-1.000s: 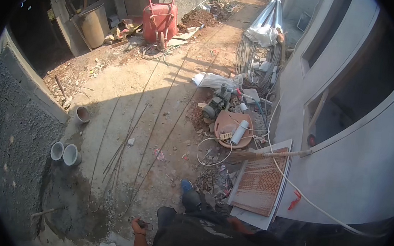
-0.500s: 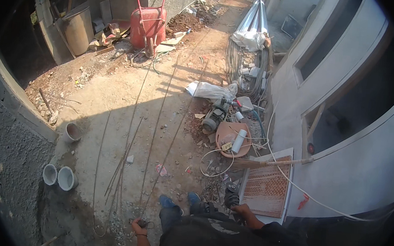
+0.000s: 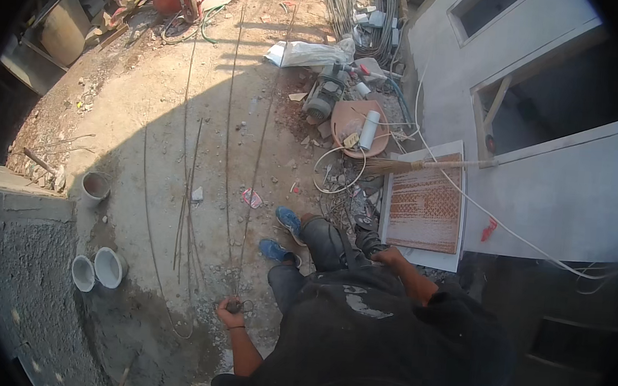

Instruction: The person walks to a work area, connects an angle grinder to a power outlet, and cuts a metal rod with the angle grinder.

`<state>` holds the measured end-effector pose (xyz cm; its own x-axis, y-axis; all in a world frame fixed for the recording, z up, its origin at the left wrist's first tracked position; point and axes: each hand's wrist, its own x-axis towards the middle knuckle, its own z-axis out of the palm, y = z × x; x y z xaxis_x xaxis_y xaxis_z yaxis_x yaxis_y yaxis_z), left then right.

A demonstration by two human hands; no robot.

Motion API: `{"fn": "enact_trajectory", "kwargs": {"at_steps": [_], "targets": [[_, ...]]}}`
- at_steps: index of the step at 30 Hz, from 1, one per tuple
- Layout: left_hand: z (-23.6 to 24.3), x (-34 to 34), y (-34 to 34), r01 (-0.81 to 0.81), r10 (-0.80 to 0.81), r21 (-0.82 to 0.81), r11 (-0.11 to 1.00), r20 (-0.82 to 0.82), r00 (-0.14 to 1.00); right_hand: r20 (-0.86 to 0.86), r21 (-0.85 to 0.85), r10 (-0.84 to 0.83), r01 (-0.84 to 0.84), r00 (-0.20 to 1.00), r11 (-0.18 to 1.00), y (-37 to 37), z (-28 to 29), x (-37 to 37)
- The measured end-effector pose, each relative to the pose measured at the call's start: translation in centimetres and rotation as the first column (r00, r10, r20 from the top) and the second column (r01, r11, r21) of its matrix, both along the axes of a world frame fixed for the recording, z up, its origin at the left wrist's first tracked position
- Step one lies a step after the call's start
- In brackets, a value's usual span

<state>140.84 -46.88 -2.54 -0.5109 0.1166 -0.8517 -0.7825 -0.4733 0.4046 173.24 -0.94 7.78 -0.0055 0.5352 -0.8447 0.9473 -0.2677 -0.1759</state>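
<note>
Left hand [image 3: 230,310] on thin, long steel rods [image 3: 226,157].

White sack [image 3: 307,53] lies on the dirt near the top, beside the motor [image 3: 321,98]. Small red-and-white wrapper [image 3: 251,199] lies flat near the blue shoes [image 3: 288,222].

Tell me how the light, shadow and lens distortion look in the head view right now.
Head view: hard sun on the pale dirt ground; a broad shadow covers the left hand at the thin steel rods' near ends; the grey wall and the rods bow toward the black fisheye rim; the right hand is sunlit.
</note>
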Motion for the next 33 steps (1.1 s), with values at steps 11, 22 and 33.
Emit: {"fn": "enact_trajectory", "kwargs": {"at_steps": [11,22,33], "targets": [[-1.1,3.8,2.3,0.261,-0.195,-0.415,0.871,0.196,0.961,0.027,0.177,0.347,-0.346,0.937,0.921,6.6,-0.4,-4.8],[-13.3,-1.3,17.9,0.297,-0.360,-0.470,0.831,-0.048,0.932,-0.058,0.323,0.757,-0.705,0.651,0.631,21.1,-29.0,-22.0],[-33.4,-9.8,23.9,0.636,-0.988,-0.771,-0.023,-0.078,-0.131,-0.154,0.406,0.747,-0.647,0.647,0.645,21.7,-59.0,-29.1]]}}
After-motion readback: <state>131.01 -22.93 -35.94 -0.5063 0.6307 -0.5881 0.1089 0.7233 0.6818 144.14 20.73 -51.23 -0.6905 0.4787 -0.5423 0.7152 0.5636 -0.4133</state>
